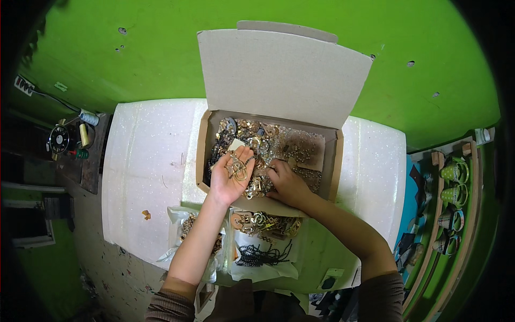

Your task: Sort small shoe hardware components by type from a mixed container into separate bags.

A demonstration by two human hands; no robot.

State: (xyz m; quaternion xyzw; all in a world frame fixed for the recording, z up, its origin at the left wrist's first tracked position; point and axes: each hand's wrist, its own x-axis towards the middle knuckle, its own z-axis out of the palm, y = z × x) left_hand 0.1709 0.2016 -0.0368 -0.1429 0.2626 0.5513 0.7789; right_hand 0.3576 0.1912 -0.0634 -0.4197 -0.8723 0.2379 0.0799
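My left hand (229, 180) is palm up over the open cardboard box (337, 161), its fingers extended. Several gold-coloured metal rings or buckles (237, 170) lie in that palm. Toward the box's front right, my right hand (287, 183) reaches down with curled fingers among the loose trinkets. Whatever its fingertips pinch, if anything, is hidden. Gold and silver-coloured metal fittings (258, 144) fill the box's left and middle, with dark beads along the left side. Small clear and gold beads cover the right part, where a brown bead-filled packet (303, 148) lies.
The grey box lid (284, 75) stands up toward the green wall. Below the box, a tray (268, 269) holds metal chains and black bead strands (263, 254); bead packets lie left of it. A glittery white tabletop (150, 161) surrounds them. Shoes (455, 172) stand on a rack at right.
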